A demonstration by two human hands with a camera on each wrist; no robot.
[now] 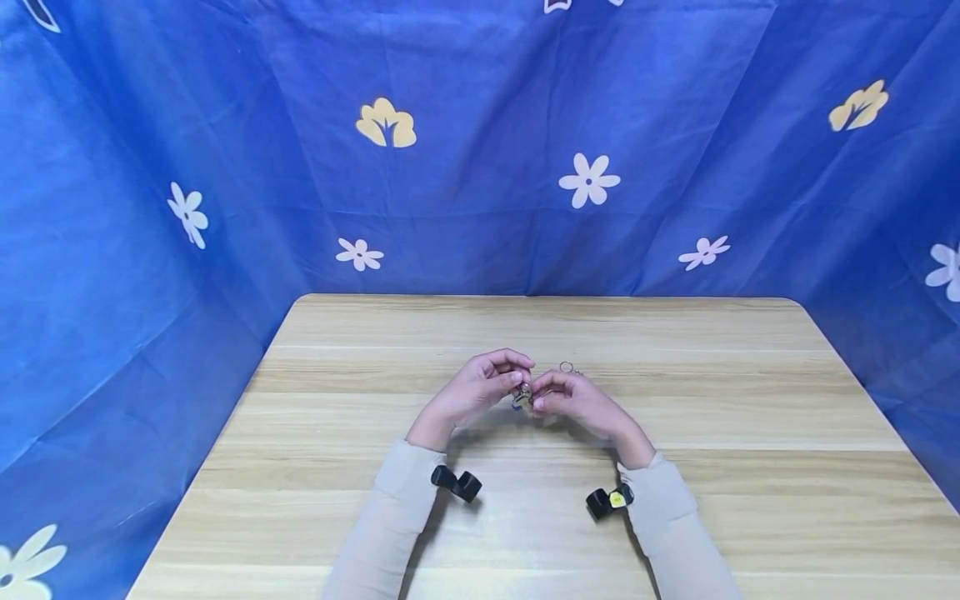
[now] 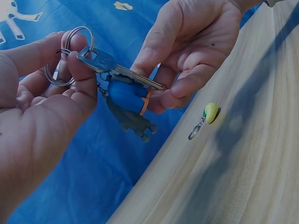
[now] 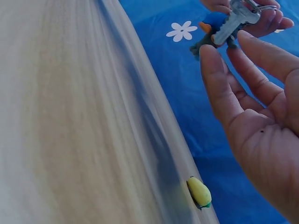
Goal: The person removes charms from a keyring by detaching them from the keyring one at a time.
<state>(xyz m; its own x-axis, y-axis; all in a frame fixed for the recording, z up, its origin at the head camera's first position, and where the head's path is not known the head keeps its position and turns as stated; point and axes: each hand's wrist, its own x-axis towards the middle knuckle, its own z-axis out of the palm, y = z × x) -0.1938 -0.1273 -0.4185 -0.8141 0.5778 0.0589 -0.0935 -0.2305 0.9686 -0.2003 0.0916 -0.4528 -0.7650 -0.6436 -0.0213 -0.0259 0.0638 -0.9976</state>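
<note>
**Key and ring held between two hands above the surface**

A silver key [image 2: 114,67] is held in mid-air between both hands, above the middle of the wooden surface [image 1: 675,400]. The key's head end and the attached key ring [image 2: 65,56] are pinched in the grip of the left hand [image 2: 42,121], thumb curled over the ring. The blade end of the key is pinched by the fingertips of the right hand [image 2: 187,51], its fingers curled round it. A blue and grey figure charm [image 2: 128,105] with an orange band is seen hanging from the ring, just beneath the key and between the two hands. A small yellow charm [image 2: 210,112] with its own little metal ring is lying on the surface, apart from both hands, just beyond the right one.
</note>
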